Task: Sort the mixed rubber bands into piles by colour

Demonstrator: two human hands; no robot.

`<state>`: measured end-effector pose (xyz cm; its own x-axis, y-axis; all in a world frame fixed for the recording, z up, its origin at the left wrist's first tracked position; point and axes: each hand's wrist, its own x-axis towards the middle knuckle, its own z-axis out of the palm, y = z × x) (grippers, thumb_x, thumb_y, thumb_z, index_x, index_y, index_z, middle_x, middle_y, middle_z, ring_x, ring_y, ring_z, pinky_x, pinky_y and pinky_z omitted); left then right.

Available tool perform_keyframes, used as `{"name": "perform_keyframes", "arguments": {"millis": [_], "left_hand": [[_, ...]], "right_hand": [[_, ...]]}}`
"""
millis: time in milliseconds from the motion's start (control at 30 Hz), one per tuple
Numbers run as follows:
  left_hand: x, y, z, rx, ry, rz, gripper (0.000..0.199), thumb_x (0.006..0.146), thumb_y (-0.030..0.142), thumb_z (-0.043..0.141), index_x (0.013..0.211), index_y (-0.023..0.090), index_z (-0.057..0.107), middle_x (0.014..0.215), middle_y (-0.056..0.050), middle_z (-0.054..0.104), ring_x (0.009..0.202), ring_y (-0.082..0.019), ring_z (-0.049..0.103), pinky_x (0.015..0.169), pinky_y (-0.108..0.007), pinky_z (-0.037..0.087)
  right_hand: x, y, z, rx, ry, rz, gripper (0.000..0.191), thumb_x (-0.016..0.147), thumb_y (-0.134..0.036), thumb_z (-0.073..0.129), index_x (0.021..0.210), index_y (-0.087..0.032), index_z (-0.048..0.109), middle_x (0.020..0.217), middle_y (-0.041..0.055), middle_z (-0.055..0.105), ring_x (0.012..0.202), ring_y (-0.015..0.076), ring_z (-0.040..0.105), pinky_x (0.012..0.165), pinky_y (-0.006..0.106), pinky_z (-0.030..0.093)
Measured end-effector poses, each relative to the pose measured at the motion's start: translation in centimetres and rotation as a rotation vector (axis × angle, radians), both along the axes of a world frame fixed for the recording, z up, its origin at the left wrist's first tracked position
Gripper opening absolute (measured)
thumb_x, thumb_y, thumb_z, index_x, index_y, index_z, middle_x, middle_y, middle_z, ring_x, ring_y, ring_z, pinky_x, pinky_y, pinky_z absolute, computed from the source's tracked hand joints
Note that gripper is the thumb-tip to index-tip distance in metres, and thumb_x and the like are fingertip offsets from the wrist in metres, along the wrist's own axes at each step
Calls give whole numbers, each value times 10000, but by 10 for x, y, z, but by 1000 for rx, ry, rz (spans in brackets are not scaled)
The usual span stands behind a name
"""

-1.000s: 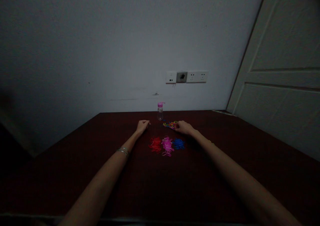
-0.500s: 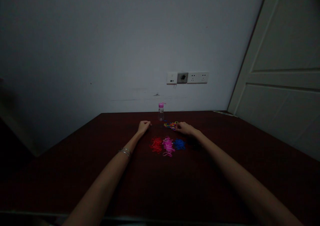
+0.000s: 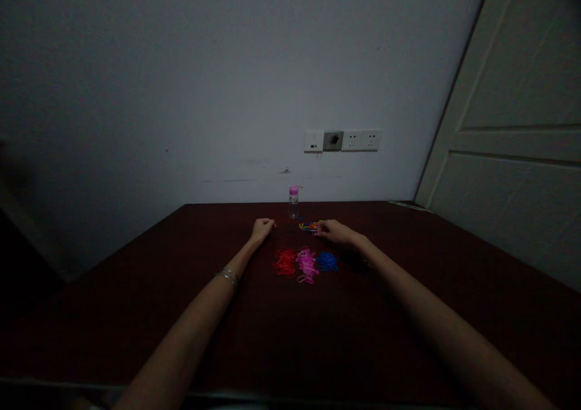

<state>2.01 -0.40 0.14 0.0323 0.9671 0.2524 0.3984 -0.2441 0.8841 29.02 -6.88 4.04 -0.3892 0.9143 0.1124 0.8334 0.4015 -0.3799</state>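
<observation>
Three piles of thin bands lie side by side on the dark table: red (image 3: 285, 262), pink (image 3: 307, 265) and blue (image 3: 327, 261). Behind them is a smaller mixed-colour pile (image 3: 308, 226). My right hand (image 3: 334, 231) touches that pile's right side with its fingertips together; what they pinch is too small to make out. Left of the mixed pile, my left hand (image 3: 262, 229) rests on the table with its fingers curled in, and whatever it may hold is hidden. A clear bottle (image 3: 294, 204) with a pink lid stands upright behind the mixed pile.
The dark red table (image 3: 290, 337) reaches back to a grey wall. Wall sockets (image 3: 362, 140) sit above its back edge. A pale panelled door (image 3: 512, 138) is at the right, and a flat strip (image 3: 410, 206) lies at the back right edge.
My right hand has moved slightly left over the mixed pile, its fingertips covering a bit more of it. My left hand has stayed in place.
</observation>
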Motion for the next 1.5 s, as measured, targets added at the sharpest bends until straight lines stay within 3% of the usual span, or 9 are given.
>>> {"name": "perform_keyframes", "arguments": {"millis": [200,333,433,567,733,900,1067,1233,1500], "left_hand": [[0,-3,2,-1,-7,-9,258,668,330,462,579,121,586,405,45,397,408,-74,355,440,-201,255],[1,-3,2,-3,-6,-10,260,675,328,460,579,120,584,405,46,397,407,-73,353,444,-203,259],[1,-3,3,-9,2,-2,260,681,320,458,588,117,591,403,50,385,405,-71,343,442,-202,256],[3,-7,5,-1,89,-17,263,690,304,456,600,112,612,419,41,415,428,-76,376,459,-198,285],[6,-7,5,32,299,-85,271,703,296,469,651,112,660,527,0,552,544,-106,490,539,-202,358],[13,1,5,110,446,-111,245,700,266,504,779,118,682,711,-37,639,671,-130,554,617,-211,406],[37,-6,13,154,698,-189,252,724,276,519,901,165,661,871,-50,656,782,-155,587,688,-227,437],[61,-15,19,185,928,-164,270,785,263,464,1011,219,606,1027,-64,631,943,-195,578,776,-274,449],[73,-7,23,132,1020,-178,243,812,293,440,993,221,586,1042,-73,614,955,-205,572,783,-297,451]], "right_hand": [[-16,-10,0,-170,83,249,127,699,-188,523,735,-127,629,693,40,632,619,126,523,589,225,393],[-20,-10,-3,-234,137,298,153,679,-206,548,776,-130,639,678,29,622,610,125,522,575,224,396],[-10,-11,1,-151,161,248,169,687,-248,560,778,-137,649,696,29,623,634,129,522,596,232,398],[28,-10,0,-79,297,96,225,704,-334,554,741,-134,651,686,27,617,614,124,513,583,236,392],[91,-4,-22,-115,554,-280,350,673,-442,556,755,-112,636,548,8,548,470,98,439,454,224,328],[127,-2,-43,1,599,-486,397,644,-463,550,768,-102,660,535,17,559,447,99,426,441,230,315],[130,-2,-52,113,574,-465,378,646,-466,541,712,-119,676,575,41,616,533,141,515,522,247,381],[127,-4,-56,169,535,-453,350,659,-438,519,702,-129,677,626,55,648,601,170,561,581,263,412],[128,-6,-57,197,479,-451,338,683,-427,504,719,-142,681,688,63,672,656,191,587,620,275,424]]}}
